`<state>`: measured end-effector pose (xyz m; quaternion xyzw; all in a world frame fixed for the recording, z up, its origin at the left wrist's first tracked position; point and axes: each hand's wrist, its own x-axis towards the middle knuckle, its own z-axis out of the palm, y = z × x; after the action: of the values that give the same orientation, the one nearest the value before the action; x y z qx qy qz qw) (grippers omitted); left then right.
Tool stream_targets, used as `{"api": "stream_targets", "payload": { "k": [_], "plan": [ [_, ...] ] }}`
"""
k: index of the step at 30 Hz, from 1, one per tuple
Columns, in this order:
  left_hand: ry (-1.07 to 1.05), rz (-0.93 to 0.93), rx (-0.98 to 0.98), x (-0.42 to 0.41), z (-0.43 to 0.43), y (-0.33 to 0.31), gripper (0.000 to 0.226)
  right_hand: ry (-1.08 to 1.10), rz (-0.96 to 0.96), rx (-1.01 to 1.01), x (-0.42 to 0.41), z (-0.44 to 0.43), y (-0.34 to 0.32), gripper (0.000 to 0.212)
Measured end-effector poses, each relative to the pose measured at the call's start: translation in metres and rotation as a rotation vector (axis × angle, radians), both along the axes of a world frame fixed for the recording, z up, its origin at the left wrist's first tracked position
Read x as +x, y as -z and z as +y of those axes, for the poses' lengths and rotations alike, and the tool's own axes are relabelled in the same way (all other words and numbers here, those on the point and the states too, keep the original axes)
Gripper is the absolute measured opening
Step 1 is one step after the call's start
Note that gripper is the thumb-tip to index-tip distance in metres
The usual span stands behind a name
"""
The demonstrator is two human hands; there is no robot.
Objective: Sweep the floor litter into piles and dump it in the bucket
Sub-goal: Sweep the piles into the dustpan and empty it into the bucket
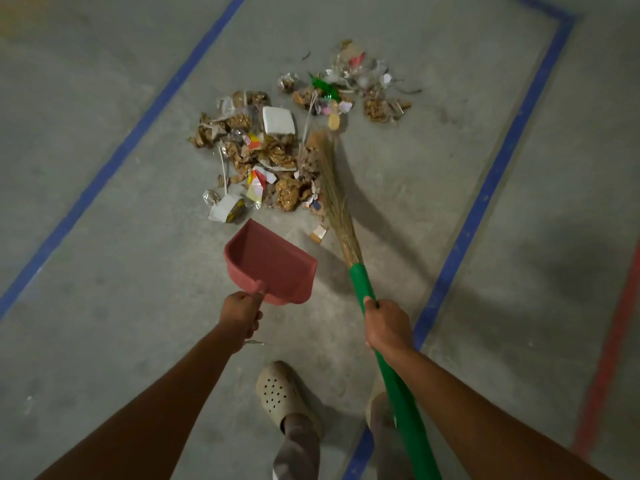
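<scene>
Litter pile (263, 157) sits mid-frame on the concrete floor (104, 306), inside a lane of blue tape lines (131, 147). It's mostly crumpled brown paper, wrappers and plastic. A red line (609, 358) runs outside the lane at far right.

A smaller second pile (349, 88) lies just beyond the first, up and to the right, with a narrow gap between them.

The broom (337, 199) has straw bristles lying along the main pile's right edge, with the tips reaching the gap between the piles. Right hand (388, 327) has its fingers wrapped round the green handle (363, 285).

The red dustpan (270, 261) has its mouth facing the pile, just short of the near edge. Can't tell if its lip touches the floor. Left hand (242, 315) has its fingers curled round the pan's stub handle.

A beige clog (277, 389) is on the floor between the forearms.

A white foam piece (278, 121) sits on top of the main pile, and a green wrapper (323, 85) is in the far pile.

A small carton scrap (318, 233) lies loose between the pan and the bristles.
</scene>
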<state>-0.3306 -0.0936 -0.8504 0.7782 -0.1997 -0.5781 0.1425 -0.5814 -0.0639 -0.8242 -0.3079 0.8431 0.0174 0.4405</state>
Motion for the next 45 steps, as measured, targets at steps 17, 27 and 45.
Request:
{"api": "stream_targets", "payload": {
  "k": [17,27,45],
  "plan": [
    [-0.151,-0.145,-0.027,0.165,-0.011,0.002,0.045,-0.438,-0.109,-0.004,0.165,-0.055,-0.015,0.041],
    [-0.166,-0.199,-0.005,0.226,0.005,0.032,0.044,-0.262,-0.065,0.166,0.211,-0.088,0.05,0.047],
    [0.062,-0.096,0.012,0.142,-0.107,0.018,0.05,0.095,0.041,-0.15,0.033,-0.086,-0.001,0.042]
  ]
}}
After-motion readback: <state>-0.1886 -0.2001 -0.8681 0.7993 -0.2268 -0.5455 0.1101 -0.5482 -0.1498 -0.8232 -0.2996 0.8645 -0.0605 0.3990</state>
